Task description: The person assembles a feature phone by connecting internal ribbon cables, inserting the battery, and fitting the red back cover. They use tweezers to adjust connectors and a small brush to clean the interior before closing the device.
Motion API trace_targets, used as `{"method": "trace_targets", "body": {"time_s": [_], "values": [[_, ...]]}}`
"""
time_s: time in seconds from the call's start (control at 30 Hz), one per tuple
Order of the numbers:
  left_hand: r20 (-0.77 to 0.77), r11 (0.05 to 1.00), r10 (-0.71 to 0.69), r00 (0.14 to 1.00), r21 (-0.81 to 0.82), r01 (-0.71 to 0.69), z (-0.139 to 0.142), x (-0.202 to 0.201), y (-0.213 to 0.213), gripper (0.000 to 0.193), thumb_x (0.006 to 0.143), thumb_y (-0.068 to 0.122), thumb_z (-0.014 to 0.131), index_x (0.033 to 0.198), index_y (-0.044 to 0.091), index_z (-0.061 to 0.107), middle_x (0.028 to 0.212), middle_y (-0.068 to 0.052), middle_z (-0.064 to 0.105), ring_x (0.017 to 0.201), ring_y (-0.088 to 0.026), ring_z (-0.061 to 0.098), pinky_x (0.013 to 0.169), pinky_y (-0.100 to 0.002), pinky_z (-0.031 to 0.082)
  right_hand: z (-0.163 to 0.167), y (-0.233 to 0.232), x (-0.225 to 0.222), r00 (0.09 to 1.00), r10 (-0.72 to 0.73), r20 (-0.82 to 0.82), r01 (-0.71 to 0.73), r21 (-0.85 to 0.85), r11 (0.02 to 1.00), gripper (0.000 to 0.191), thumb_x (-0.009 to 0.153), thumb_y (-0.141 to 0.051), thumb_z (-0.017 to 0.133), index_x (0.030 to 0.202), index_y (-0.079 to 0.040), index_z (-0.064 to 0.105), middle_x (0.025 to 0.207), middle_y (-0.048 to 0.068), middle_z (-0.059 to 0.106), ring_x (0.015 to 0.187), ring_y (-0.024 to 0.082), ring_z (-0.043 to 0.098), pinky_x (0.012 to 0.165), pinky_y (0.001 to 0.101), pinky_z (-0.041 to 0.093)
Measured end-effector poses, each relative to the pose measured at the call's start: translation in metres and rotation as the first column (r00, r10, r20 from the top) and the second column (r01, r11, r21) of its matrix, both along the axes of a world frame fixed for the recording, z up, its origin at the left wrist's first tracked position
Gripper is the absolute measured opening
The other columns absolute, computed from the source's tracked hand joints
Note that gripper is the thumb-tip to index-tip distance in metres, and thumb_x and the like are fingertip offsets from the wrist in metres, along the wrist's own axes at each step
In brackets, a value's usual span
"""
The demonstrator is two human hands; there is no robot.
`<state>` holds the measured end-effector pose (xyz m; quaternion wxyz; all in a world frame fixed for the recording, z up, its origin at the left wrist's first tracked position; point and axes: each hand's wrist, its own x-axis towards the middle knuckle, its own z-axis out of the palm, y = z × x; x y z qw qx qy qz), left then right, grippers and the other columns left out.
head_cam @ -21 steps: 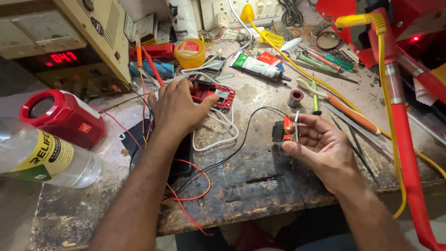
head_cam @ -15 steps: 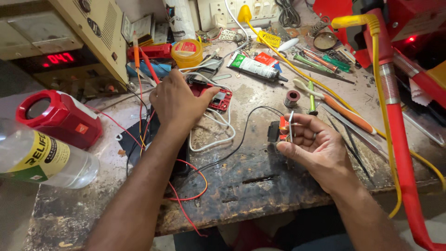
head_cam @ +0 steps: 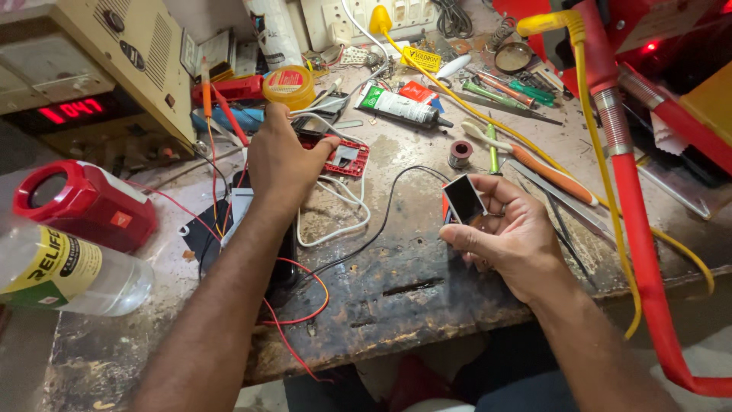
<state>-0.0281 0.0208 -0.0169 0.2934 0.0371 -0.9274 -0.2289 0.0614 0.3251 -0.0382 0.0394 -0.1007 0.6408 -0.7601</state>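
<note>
My right hand (head_cam: 512, 229) holds a small black box-shaped component (head_cam: 463, 200) with an orange side, and a black wire (head_cam: 389, 206) runs from it across the worn bench (head_cam: 427, 282). My left hand (head_cam: 280, 162) reaches forward over a red circuit board (head_cam: 349, 159) and rests on a dark part at its left end. White wire (head_cam: 335, 225) loops lie under that hand. Red wires (head_cam: 301, 305) trail along my left forearm toward the bench's front edge.
A beige power supply with a red digit display (head_cam: 91, 76) stands at the back left. A red round device (head_cam: 72, 202) and a clear plastic bottle (head_cam: 69, 271) lie left. A yellow tin (head_cam: 288, 85), a paste tube (head_cam: 400, 107), screwdrivers (head_cam: 549, 175), solder roll (head_cam: 460, 152) and a red-yellow hose (head_cam: 633, 198) crowd the back and right.
My right hand has turned the small component so its dark face shows. My left hand has shifted slightly back-left on the red board.
</note>
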Motion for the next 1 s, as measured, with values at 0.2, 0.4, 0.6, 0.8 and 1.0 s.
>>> {"method": "trace_targets", "body": {"time_s": [0.2, 0.4, 0.6, 0.8, 1.0], "values": [[0.043, 1.0, 0.021, 0.999, 0.01, -0.021, -0.001, -0.003, 0.005, 0.073, 0.073, 0.043, 0.093, 0.115, -0.001, 0.053, 0.108, -0.025, 0.068, 0.102, -0.042, 0.066, 0.087, -0.051, 0.051, 0.002, 0.007, -0.003, 0.999, 0.029, 0.032, -0.024, -0.137, 0.99, 0.057, 0.085, -0.001, 0.076, 0.136, 0.001, 0.052, 0.098, 0.011, 0.071, 0.081, 0.016, 0.072, 0.07, 0.0292, 0.062], [0.073, 0.993, 0.053, 0.996, 0.098, -0.06, 0.006, 0.002, -0.002, 0.073, 0.076, 0.04, 0.091, 0.124, 0.002, 0.052, 0.105, -0.024, 0.07, 0.099, -0.041, 0.068, 0.087, -0.05, 0.052, 0.007, 0.016, -0.001, 0.965, 0.209, 0.157, -0.12, -0.444, 0.888, 0.032, 0.105, -0.014, 0.057, 0.133, -0.001, 0.05, 0.108, 0.018, 0.069, 0.099, 0.031, 0.073, 0.087, 0.0438, 0.061], [-0.118, 0.946, 0.083, 0.99, 0.321, -0.041, 0.009, 0.014, -0.019, 0.066, 0.082, 0.036, 0.09, 0.125, 0.002, 0.052, 0.107, -0.016, 0.066, 0.084, -0.025, 0.07, 0.078, -0.04, 0.054, 0.014, 0.014, 0.01, 0.963, 0.183, 0.198, -0.041, -0.561, 0.827, 0.037, 0.104, -0.02, 0.049, 0.135, 0.0, 0.052, 0.125, 0.02, 0.065, 0.116, 0.035, 0.066, 0.099, 0.0545, 0.055], [-0.489, 0.685, -0.065, 0.87, 0.612, 0.395, 0.02, 0.014, -0.035, 0.043, 0.106, 0.028, 0.078, 0.13, 0.004, 0.051, 0.109, -0.005, 0.065, 0.096, -0.01, 0.064, 0.085, -0.024, 0.055, 0.016, 0.008, 0.01, 0.965, 0.177, 0.193, -0.043, -0.551, 0.834, 0.041, 0.104, -0.013, 0.047, 0.14, 0.004, 0.05, 0.126, 0.02, 0.064, 0.116, 0.035, 0.066, 0.098, 0.0531, 0.055], [-0.639, 0.992, -0.111, 0.761, -0.023, 0.126, 0.029, 0.035, -0.036, 0.05, 0.108, 0.029, 0.087, 0.135, 0.004, 0.052, 0.121, -0.007, 0.059, 0.109, -0.014, 0.058, 0.099, -0.031, 0.05, 0.008, -0.002, 0.004, 0.956, 0.216, 0.196, -0.08, -0.538, 0.839, 0.041, 0.104, -0.01, 0.047, 0.142, 0.006, 0.052, 0.123, 0.02, 0.068, 0.111, 0.032, 0.068, 0.096, 0.0495, 0.056]]}}
